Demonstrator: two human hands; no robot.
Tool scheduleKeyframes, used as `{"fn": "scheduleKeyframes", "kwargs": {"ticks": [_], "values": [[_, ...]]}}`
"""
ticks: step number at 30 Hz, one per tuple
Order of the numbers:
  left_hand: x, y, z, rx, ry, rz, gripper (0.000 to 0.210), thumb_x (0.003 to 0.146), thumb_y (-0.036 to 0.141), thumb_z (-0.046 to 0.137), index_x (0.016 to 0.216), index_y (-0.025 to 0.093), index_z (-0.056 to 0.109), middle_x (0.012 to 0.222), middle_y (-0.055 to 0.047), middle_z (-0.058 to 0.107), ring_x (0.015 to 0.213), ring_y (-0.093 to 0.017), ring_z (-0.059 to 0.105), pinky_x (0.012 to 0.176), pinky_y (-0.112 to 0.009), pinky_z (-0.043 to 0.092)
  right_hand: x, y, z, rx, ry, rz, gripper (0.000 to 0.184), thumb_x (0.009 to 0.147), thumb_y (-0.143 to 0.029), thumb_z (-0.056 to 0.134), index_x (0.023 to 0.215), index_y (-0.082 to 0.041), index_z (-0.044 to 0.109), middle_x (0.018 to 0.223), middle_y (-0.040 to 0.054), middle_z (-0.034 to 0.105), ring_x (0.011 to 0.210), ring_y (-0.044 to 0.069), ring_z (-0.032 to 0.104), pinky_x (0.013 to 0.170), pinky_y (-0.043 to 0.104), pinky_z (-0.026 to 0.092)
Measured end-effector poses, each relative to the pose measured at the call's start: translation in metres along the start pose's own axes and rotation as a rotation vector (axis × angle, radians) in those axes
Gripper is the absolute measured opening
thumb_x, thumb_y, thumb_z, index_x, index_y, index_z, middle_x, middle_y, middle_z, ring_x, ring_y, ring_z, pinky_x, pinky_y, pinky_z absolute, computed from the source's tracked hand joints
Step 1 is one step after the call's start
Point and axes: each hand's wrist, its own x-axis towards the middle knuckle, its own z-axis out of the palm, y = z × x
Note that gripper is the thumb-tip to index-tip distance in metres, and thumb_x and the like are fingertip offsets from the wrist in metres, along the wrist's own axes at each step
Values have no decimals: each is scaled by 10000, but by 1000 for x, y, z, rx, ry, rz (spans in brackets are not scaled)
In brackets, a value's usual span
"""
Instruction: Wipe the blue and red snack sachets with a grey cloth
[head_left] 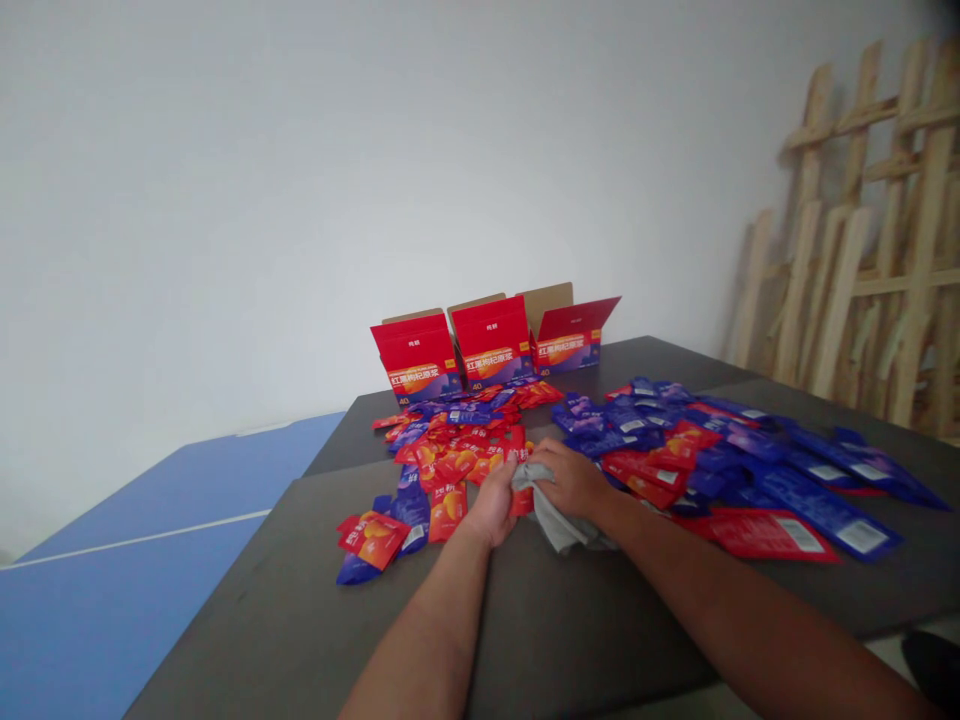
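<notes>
Forearms point(439, 630) extend forward, converging. Left grip point(493, 506) clamps a red packet point(523, 502); right grip point(574, 484) clamps a grey cloth point(559, 525).

**Red and Blue Predominate**

Boxes point(491, 345) are red above, blue-violet and orange below, with white lettering; inner flaps point(553, 301) are brown. Red packets point(448, 512) carry orange fruit motifs and white lettering; some show white barcode panels point(798, 535). Blue packets point(814, 498) bear violet patches, similar panels. Cloth point(556, 525): plain grey. Table point(300, 620): dark grey. Side surface point(142, 590): blue, white line. Wall point(337, 150): off-white. Slats point(924, 250): pale yellow-brown.
</notes>
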Motion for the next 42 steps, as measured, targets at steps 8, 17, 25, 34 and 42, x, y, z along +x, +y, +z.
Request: {"fn": "scheduleKeyframes", "kwargs": {"ticks": [8, 17, 25, 34, 42], "values": [[-2, 0, 1, 11, -58, 1, 370, 798, 418, 627, 1061, 160, 648, 981, -120, 694, 982, -257, 649, 890, -394, 497, 4, 8, 3, 17, 217, 142, 57, 767, -175, 590, 813, -208, 589, 825, 45, 579, 806, 195, 554, 744, 330, 475], [1, 10, -4, -138, -69, -53, 485, 825, 520, 528, 1119, 147, 622, 1089, -136, 668, 1075, -280, 606, 930, -423, 476, 9, 24, -5, 13, 438, 319, 118, 836, -290, 534, 878, -190, 582, 884, 74, 612, 881, 230, 568, 829, 391, 476], [4, 19, -12, -310, -34, -108, 507, 827, 592, 470, 981, 139, 637, 974, -117, 687, 986, -255, 637, 892, -383, 488, 1, -5, 1, -56, 53, -65, 313, 856, -189, 468, 1168, -188, 494, 1090, 98, 588, 1018, 213, 572, 879, 361, 487], [-1, 23, -19, -376, -91, -213, 614, 782, 696, 450, 853, 117, 639, 736, -98, 666, 708, -242, 663, 672, -348, 520, -2, -37, 10, -175, -93, -331, 191, 885, -318, 514, 1021, -202, 580, 1074, 100, 535, 873, 197, 568, 729, 322, 494], [-8, 17, -3, -268, -123, -301, 465, 831, 563, 504, 909, 130, 654, 741, -86, 688, 741, -218, 674, 723, -324, 517, 4, -22, 8, -121, 45, -36, 155, 884, -243, 520, 999, -207, 616, 975, 62, 562, 855, 169, 563, 741, 277, 477]]}}
